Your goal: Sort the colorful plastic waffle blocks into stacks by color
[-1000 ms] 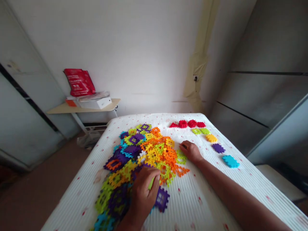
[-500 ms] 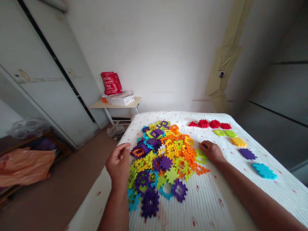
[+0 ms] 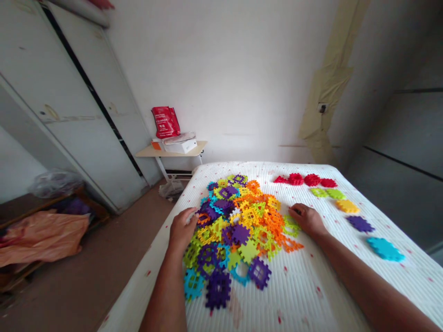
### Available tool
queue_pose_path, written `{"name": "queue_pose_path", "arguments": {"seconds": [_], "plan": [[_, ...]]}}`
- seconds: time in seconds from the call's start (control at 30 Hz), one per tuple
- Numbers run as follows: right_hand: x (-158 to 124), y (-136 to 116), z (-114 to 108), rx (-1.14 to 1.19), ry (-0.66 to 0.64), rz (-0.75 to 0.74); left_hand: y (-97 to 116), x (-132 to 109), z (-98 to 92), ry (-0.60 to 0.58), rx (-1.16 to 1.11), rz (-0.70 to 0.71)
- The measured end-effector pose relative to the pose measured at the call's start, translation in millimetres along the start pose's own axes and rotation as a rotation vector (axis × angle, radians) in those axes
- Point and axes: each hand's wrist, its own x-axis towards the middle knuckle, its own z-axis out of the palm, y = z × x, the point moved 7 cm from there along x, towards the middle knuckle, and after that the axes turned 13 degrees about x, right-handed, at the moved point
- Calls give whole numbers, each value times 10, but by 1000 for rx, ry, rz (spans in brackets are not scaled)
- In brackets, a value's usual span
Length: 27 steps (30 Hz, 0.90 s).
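Note:
A heap of flat, notched plastic building pieces [image 3: 249,216] in purple, orange, yellow, green and blue lies on the white ribbed cover [image 3: 297,295]. At the heap's left edge is my left hand [image 3: 182,230], its thumb and fingers apart, close to an orange piece [image 3: 204,218]. My right hand [image 3: 308,219] rests on the cover at the heap's right side, fingers curled in. Beside its fingertips lies a light green piece [image 3: 290,226], partly covered. What the right fingers hold, if anything, is hidden. Nearer me are a purple window-shaped piece [image 3: 259,273] and a dark purple one [image 3: 218,289].
Red pieces [image 3: 312,179] lie in a row at the far right. Green pieces [image 3: 335,193], a yellow piece [image 3: 347,206], a purple piece [image 3: 360,223] and a blue piece [image 3: 385,249] run down the right side. A small table [image 3: 148,151] with a red bag [image 3: 166,122] stands beyond.
My left hand has moved right and closer to the heap, its fingers less curled. My right hand stays by the light green piece. The whole view has shifted slightly.

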Motion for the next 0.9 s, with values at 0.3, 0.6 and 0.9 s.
{"name": "queue_pose_path", "arguments": {"seconds": [0.3,0.6,0.9], "plan": [[-2,22,-4,-4,-1,11,419,-191,389,-286,43,274],[-4,-7,-1,-29,-5,-19,738,-423,494,-487,-44,474],[-9,30,-3,-22,-6,7,1161,-598,504,-441,-148,582]]}}
